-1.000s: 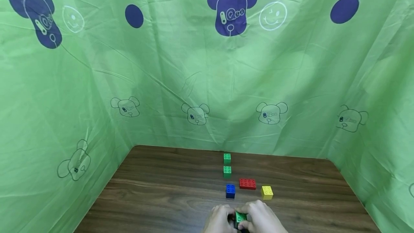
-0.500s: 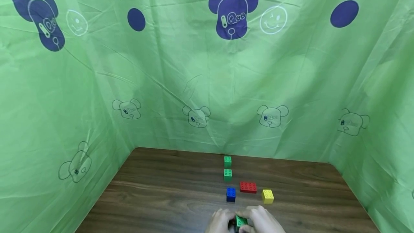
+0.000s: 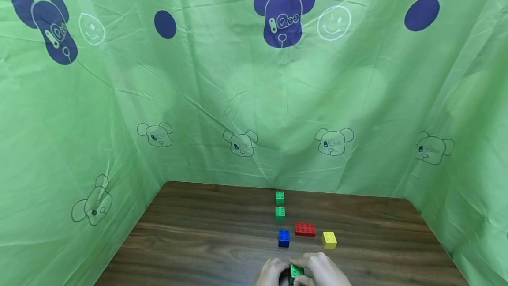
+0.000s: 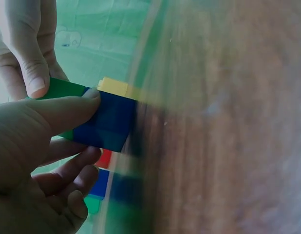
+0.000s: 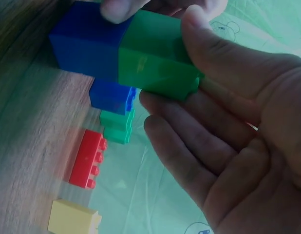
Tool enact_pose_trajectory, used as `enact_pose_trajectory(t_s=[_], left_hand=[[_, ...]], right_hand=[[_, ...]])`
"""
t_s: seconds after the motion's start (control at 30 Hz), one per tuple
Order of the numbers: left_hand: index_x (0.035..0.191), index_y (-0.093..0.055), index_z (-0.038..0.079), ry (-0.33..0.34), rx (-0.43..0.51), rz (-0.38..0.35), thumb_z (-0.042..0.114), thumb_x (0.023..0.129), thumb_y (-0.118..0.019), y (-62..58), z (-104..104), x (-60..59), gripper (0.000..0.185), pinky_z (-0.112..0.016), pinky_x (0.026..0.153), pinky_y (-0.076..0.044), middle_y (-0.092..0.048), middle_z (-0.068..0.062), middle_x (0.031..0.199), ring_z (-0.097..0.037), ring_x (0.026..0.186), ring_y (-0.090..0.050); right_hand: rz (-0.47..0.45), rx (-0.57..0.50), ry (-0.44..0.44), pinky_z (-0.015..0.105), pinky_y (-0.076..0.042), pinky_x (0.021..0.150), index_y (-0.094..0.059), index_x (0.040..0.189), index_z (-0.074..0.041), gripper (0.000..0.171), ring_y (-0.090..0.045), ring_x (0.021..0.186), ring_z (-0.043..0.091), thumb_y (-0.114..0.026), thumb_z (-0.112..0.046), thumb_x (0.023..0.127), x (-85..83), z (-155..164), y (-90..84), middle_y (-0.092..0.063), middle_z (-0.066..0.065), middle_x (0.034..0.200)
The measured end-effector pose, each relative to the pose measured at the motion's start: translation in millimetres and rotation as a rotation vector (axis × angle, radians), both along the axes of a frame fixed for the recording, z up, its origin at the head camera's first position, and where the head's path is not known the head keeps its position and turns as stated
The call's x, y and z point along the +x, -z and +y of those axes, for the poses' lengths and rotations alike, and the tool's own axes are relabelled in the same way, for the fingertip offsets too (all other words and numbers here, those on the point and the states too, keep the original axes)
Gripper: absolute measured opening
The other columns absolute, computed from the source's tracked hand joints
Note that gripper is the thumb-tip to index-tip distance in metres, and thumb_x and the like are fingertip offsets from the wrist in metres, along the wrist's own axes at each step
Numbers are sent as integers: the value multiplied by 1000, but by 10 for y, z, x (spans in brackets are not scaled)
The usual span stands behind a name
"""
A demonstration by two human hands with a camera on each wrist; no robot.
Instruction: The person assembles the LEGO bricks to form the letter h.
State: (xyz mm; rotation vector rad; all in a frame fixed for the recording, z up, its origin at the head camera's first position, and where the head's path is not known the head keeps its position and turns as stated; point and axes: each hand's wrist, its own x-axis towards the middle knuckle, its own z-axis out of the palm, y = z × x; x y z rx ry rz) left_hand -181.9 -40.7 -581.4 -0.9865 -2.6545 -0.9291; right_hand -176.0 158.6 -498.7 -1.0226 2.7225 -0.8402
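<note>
Hands (image 3: 322, 271) grip joined bricks (image 5: 122, 56) far from tabletop's back edge (image 3: 222, 187).

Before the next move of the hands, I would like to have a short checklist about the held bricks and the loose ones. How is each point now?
1. Left hand has a grip on the held blue brick: ok, near the seam.
2. Right hand has a grip on the held green brick: ok.
3. These two bricks meet without a visible gap: ok.
4. Held green brick's studs uncovered: not ok, the right hand partly hides that end.
5. Held blue brick lifted off the table: cannot tell.
6. Red brick and yellow brick stand studs up, apart from the hands: ok.
</note>
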Motion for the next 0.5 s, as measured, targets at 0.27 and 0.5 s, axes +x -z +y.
enact_pose_trajectory(t_s=[0.27,0.5], left_hand=[[98,-69,7,-2,70,42,27,76,-75,75,-2,25,30,-15,68,-43,-61,2,91,-5,83,-55],[103,-68,4,31,119,-219,32,84,-69,53,-25,6,34,-18,69,-46,-61,3,94,-1,85,-56]], right_hand=[[-41,-41,-31,19,-51,66,-68,114,-4,47,-63,90,2,-69,-37,81,-33,29,13,-71,2,102],[-29,-39,-68,20,-51,67,-66,116,-3,51,-63,91,3,-65,-42,83,-70,63,57,-71,1,103]])
